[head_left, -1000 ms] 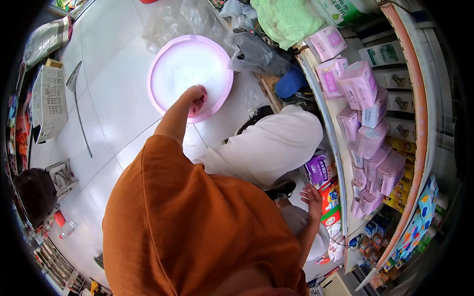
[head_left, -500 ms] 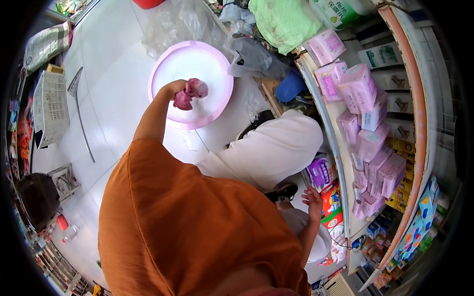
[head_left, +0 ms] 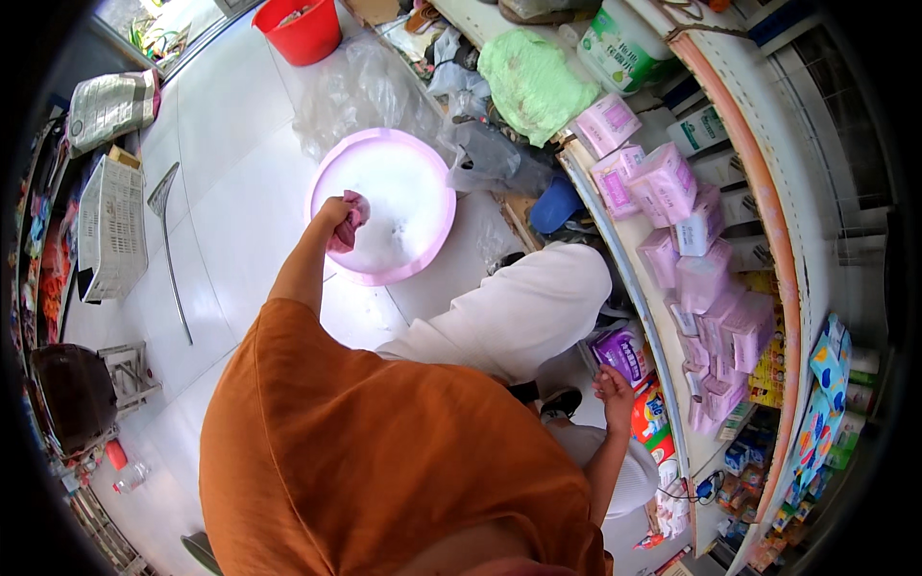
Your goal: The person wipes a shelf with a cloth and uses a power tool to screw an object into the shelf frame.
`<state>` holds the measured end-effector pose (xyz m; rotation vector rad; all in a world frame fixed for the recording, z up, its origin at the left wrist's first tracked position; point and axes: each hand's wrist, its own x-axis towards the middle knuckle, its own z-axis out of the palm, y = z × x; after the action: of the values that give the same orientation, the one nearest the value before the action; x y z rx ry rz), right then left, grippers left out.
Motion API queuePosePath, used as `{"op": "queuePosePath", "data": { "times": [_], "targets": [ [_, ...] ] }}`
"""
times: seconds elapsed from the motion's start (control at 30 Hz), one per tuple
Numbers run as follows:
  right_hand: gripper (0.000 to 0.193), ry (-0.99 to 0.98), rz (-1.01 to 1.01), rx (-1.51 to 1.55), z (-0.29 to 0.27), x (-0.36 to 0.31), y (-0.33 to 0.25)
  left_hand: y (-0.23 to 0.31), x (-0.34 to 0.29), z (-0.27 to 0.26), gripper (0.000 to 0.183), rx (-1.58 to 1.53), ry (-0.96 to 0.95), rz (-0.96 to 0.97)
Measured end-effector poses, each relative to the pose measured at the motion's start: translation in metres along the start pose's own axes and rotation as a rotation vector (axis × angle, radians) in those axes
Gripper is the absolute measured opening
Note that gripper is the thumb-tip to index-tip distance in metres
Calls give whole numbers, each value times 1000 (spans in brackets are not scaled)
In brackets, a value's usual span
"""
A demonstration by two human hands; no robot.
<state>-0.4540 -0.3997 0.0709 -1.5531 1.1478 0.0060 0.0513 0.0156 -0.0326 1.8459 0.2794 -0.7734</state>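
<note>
Clutching pink cloth [head_left: 348, 217] (folds hide fingers) over basin [head_left: 423, 163].

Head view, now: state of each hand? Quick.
Left hand: closed on a crumpled pink cloth, over the round pink plastic basin.
Right hand: fingers loosely curled, empty, beside the purple packet on the lower shelf.

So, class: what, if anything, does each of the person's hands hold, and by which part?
The left hand grips a bunched pink cloth by its upper end, over the pink basin. The right hand appears empty.

A soft pink cloth [head_left: 348, 219] meets a smooth plastic basin [head_left: 423, 163] on glossy floor tiles [head_left: 240, 173].
</note>
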Motion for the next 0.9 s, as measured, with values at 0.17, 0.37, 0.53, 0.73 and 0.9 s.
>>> {"op": "queuePosePath", "data": {
  "times": [0.17, 0.37, 0.53, 0.73, 0.9],
  "targets": [
    [30, -38, -64, 26, 6, 4, -15, 40, -35, -10, 37, -859, -369, 61],
    [28, -99, -97, 70, 0, 0, -49, 159, -78, 9, 41, -1058, -721, 296],
    [26, -177, -340, -86, -7, 14, -81, 323, -181, 54, 57, -955, -693, 753],
    [27, -239, -418, -43, -13, 43, -101, 479, -318, 168, 46, -241, -697, 1336],
    [30, -211, -435, -180, -20, 55, -76, 511, -386, 303, 24, 255, -913, 1561]
  ]
}}
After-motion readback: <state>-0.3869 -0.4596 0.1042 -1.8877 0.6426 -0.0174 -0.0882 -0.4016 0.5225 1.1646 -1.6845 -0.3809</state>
